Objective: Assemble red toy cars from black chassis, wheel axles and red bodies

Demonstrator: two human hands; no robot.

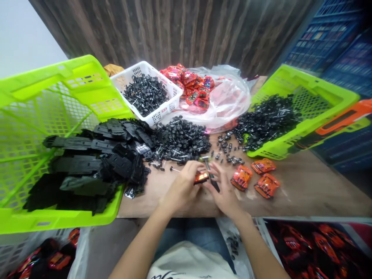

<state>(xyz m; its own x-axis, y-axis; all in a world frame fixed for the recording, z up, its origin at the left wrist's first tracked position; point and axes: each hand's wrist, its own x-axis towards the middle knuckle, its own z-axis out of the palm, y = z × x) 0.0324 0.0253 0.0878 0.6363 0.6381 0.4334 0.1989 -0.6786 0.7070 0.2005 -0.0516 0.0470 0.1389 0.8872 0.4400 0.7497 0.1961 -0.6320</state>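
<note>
My left hand (pixel 188 178) is closed round a small orange toy car body (pixel 201 177), at the front middle of the table. Close beside it, the fingers of my right hand (pixel 222 186) are bent round a narrow black plastic piece (pixel 214 181), which looks like a toy car chassis. A small pale yellow-green part (pixel 204 159) shows just beyond the fingertips; which hand touches it I cannot tell. Three orange toy cars (pixel 241 177) lie on the table to the right of my right hand. Behind my hands is a heap of black wheels on metal axles (pixel 181 139).
A tilted green crate (pixel 87 223) with black chassis plates (pixel 84 164) stands left. A white basket (pixel 177 97) of wheels and a plastic bag (pixel 229 95) of red car bodies are behind. Right, a green crate (pixel 314 83) spills wheels; an orange-handled tool (pixel 345 116) rests against it.
</note>
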